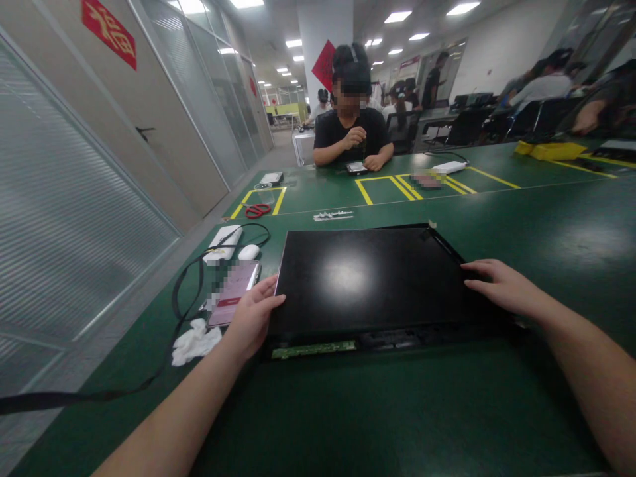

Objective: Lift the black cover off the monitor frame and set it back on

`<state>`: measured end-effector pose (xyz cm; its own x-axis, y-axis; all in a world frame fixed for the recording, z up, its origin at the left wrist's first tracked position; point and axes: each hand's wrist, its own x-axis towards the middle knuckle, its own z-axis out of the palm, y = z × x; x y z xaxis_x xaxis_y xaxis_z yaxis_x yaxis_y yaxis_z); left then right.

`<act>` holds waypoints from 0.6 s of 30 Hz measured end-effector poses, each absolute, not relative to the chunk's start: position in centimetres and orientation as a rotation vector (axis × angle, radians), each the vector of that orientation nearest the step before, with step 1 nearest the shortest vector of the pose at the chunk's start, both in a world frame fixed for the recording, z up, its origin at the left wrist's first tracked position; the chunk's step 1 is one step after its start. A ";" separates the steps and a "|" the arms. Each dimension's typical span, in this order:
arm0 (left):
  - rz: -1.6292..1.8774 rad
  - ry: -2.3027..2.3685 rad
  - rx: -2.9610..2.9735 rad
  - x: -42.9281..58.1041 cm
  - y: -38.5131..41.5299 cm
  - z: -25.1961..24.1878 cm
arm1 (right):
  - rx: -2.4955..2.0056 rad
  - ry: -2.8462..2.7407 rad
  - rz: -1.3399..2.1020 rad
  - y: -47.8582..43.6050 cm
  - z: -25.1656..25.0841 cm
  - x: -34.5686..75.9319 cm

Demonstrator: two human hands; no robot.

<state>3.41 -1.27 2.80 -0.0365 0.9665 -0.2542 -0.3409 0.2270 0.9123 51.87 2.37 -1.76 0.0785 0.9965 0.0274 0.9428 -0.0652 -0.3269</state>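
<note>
A black, glossy flat panel lies over a dark frame on the green table, slightly askew to it. Along the frame's near edge a green circuit board strip shows. My left hand grips the panel's left edge, thumb on top and the other fingers at the side and partly hidden below. At the right edge, my right hand holds the panel between thumb and fingers, beside the frame's raised right corner.
Left of the panel are a phone, crumpled tissue, a white mouse-like object, a white power bank and a black strap. Scissors and small white parts lie beyond. A person sits opposite.
</note>
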 end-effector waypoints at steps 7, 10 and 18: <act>1.217 1.164 0.733 3.4 -1.3 3.0 | -2.147 -1.929 0.291 2.2 -1.1 51.4; 1.208 1.167 0.714 3.3 -1.3 3.0 | -2.193 -1.896 0.286 2.1 -1.0 51.2; 1.215 1.154 0.696 3.2 -1.1 3.0 | -2.187 -1.913 0.281 1.9 -1.0 51.2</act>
